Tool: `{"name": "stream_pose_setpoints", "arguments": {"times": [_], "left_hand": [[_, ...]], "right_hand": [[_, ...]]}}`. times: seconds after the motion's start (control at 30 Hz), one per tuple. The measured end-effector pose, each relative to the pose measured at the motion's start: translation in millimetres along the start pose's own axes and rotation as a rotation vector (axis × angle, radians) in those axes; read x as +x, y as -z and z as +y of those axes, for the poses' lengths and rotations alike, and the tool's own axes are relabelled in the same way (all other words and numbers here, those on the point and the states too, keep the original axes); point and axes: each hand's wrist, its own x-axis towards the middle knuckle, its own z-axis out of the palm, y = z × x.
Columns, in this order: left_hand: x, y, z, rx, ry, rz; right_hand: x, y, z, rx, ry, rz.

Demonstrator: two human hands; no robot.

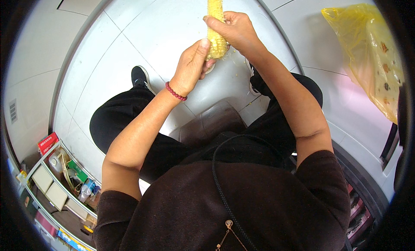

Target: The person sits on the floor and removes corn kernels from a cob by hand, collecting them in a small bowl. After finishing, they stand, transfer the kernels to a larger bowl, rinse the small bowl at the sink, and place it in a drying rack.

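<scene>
A yellow corn cob (214, 6) is held up in front of me, its far end cut off by the top edge of the view. Much of its length looks rough and frayed, while plump kernels show around the near end. My left hand (192, 63) grips that near end from the left, thumb pressed on the kernels. Higher up on the right side, my right hand (238, 32) is wrapped around the cob with its thumb lying across it. The fingers behind the cob are partly hidden.
A brown stool (218, 119) is between my legs on the tiled floor (107, 66), where small bits are scattered. To the right hangs a translucent yellow plastic bag (363, 53). A rack (61, 199) with bottles and boxes stands at lower left.
</scene>
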Motion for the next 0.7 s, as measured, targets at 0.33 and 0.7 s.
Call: {"name": "stream_pose_setpoints", "arguments": {"times": [0.33,0.7], "left_hand": [[3.4,-1.6,-5.3,-0.177,-0.064,-0.052],[3.1,-3.8,-7.6,-0.185,-0.048,-0.029]], "right_hand": [[1.8,1.9,-2.5,0.137,-0.079,-0.015],[1.6,1.3,-0.7,0.092,-0.079,-0.015]]}}
